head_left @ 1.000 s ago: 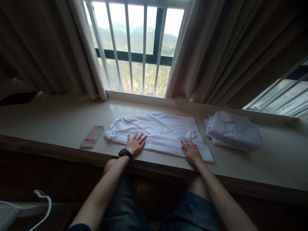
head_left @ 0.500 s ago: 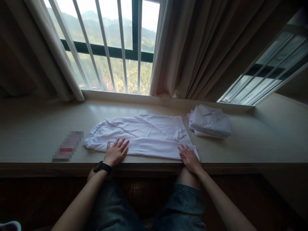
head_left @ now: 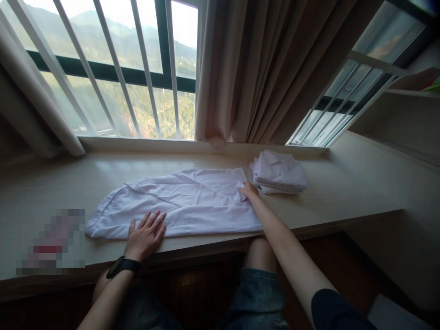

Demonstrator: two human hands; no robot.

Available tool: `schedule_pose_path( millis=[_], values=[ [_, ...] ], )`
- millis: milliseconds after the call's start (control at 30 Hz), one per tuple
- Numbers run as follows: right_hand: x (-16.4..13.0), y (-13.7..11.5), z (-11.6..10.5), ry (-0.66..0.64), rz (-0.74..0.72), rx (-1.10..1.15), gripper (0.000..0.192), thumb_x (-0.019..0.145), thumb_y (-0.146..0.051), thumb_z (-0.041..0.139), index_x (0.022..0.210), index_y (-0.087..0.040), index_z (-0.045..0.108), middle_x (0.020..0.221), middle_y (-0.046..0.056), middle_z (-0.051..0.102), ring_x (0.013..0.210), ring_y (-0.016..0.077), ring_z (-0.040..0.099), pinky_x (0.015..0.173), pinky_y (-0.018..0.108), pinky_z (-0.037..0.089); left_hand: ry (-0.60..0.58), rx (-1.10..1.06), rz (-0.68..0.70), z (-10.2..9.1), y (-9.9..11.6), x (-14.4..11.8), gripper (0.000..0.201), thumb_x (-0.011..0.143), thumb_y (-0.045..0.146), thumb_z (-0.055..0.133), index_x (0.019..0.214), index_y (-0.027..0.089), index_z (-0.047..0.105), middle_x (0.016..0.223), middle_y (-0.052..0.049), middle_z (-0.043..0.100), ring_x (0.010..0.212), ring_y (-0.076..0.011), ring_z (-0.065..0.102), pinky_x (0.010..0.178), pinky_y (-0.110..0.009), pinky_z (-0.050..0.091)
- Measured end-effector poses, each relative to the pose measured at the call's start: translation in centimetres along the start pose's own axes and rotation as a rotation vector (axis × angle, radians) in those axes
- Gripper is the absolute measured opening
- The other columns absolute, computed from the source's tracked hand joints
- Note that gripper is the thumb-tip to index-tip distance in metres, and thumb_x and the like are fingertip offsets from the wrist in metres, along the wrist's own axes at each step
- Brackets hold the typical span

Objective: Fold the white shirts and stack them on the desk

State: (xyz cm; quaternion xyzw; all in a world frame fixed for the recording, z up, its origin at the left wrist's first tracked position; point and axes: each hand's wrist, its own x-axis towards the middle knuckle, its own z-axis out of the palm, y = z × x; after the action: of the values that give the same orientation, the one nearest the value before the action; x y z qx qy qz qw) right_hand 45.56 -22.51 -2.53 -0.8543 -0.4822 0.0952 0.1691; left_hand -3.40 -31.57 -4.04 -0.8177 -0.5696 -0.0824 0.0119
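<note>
Head view: I look down on a pale window ledge [head_left: 347,192] with a white garment [head_left: 178,201] spread flat across its near middle, its long side running left to right and its near edge close to the lip of the ledge. My left hand [head_left: 146,234] lies palm down on the garment's near-left part, fingers spread and flat, gripping nothing. My right hand [head_left: 248,189] reaches out to the far-right corner of the cloth; the fingers look curled onto the fabric there, but I cannot tell whether they pinch it or only rest on it. A black watch [head_left: 123,265] sits on my left wrist.

Just beyond the right hand, apart from the spread cloth, lies a stack of folded white clothes [head_left: 280,172]. A blurred patch [head_left: 53,243] covers something on the near-left of the ledge. Behind are a barred window [head_left: 113,73] and a beige curtain [head_left: 261,68].

I judge the garment light, thin and limp: it shows soft creases and would sag and bunch wherever it is lifted, and it would slide easily on the smooth ledge. The best hold, in my view, is a pinch at a corner or along a hem, with the other palm pressing the cloth flat so it does not drag.
</note>
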Motion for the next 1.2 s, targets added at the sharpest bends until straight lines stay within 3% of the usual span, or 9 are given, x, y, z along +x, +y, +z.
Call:
schedule_pose_path(
  millis=[100, 200, 333, 500, 733, 900, 1033, 1200],
  values=[
    [0.2, 0.7, -0.2, -0.023, -0.019, 0.046, 0.032, 0.076, -0.038, 0.069, 0.1, -0.016, 0.072, 0.1, 0.012, 0.074, 0.091, 0.0255, 0.07, 0.077, 0.029, 0.05, 0.01, -0.005, 0.004, -0.1, 0.0, 0.0, 0.053, 0.099, 0.045, 0.034, 0.152, 0.037, 0.041, 0.16, 0.0, 0.038, 0.15, -0.0283, 0.028, 0.12, -0.061, 0.007],
    [-0.8, 1.9, -0.6, -0.038, -0.137, 0.122, 0.027, 0.078, -0.037, 0.066, 0.095, -0.017, 0.072, 0.093, 0.006, 0.075, 0.083, 0.0204, 0.068, 0.073, 0.025, 0.049, 0.03, -0.005, 0.021, -0.1, -0.1, 0.1, 0.053, 0.099, 0.044, 0.035, 0.151, 0.036, 0.043, 0.159, -0.001, 0.039, 0.149, -0.0292, 0.029, 0.12, -0.062, 0.008],
    [-2.8, 3.5, -0.7, -0.03, -0.287, 0.206, 0.026, 0.075, -0.023, 0.059, 0.097, -0.017, 0.073, 0.099, 0.004, 0.075, 0.09, 0.0194, 0.068, 0.081, 0.026, 0.05, 0.041, -0.012, 0.028, 0.2, -0.3, 0.1, 0.054, 0.099, 0.045, 0.035, 0.151, 0.037, 0.042, 0.159, -0.001, 0.039, 0.149, -0.03, 0.03, 0.12, -0.063, 0.009],
    [-3.9, 4.4, -0.3, -0.013, -0.365, 0.261, 0.037, 0.071, -0.011, 0.049, 0.096, -0.019, 0.075, 0.103, 0.003, 0.076, 0.099, 0.0197, 0.068, 0.091, 0.029, 0.05, 0.044, -0.025, 0.025, 0.0, -0.1, 0.1, 0.054, 0.098, 0.044, 0.035, 0.151, 0.038, 0.042, 0.159, 0.0, 0.039, 0.149, -0.0295, 0.029, 0.12, -0.061, 0.009],
    [-3.1, 3.7, -0.4, 0.004, -0.368, 0.283, 0.039, 0.076, -0.019, 0.055, 0.11, -0.019, 0.073, 0.113, 0.004, 0.074, 0.105, 0.0222, 0.068, 0.095, 0.034, 0.052, 0.053, -0.027, 0.023, -0.3, 0.2, -0.1, 0.053, 0.098, 0.044, 0.034, 0.15, 0.036, 0.044, 0.159, -0.001, 0.04, 0.149, -0.0293, 0.03, 0.12, -0.061, 0.01],
    [-0.6, 1.3, -1.7, 0.028, -0.393, 0.246, 0.044, 0.085, -0.03, 0.058, 0.128, -0.023, 0.064, 0.132, 0.004, 0.066, 0.114, 0.021, 0.064, 0.098, 0.031, 0.05, 0.065, -0.021, 0.016, -0.5, 0.1, 0.4, 0.05, 0.096, 0.043, 0.037, 0.143, 0.036, 0.052, 0.154, -0.002, 0.047, 0.146, -0.0306, 0.035, 0.119, -0.064, 0.012],
    [3.4, -1.3, -1.8, 0.014, -0.362, 0.008, 0.033, 0.094, -0.039, 0.051, 0.116, -0.022, 0.069, 0.113, 0.008, 0.073, 0.105, 0.0239, 0.068, 0.093, 0.034, 0.051, 0.118, -0.031, 0.036, -1.3, -0.1, 4.7, 0.047, 0.092, 0.037, 0.04, 0.132, 0.025, 0.062, 0.145, -0.01, 0.056, 0.139, -0.0316, 0.044, 0.118, -0.059, 0.024],
    [9.8, -3.1, -0.5, -0.001, -0.403, -0.258, 0.047, 0.084, -0.015, 0.056, 0.13, -0.016, 0.063, 0.124, 0.014, 0.069, 0.111, 0.0256, 0.065, 0.096, 0.033, 0.049, 0.123, -0.151, 0.115, -0.9, -1.3, 15.9, 0.048, 0.091, 0.034, 0.04, 0.131, 0.017, 0.062, 0.144, -0.012, 0.056, 0.132, -0.0267, 0.052, 0.114, -0.041, 0.038]
  ],
)
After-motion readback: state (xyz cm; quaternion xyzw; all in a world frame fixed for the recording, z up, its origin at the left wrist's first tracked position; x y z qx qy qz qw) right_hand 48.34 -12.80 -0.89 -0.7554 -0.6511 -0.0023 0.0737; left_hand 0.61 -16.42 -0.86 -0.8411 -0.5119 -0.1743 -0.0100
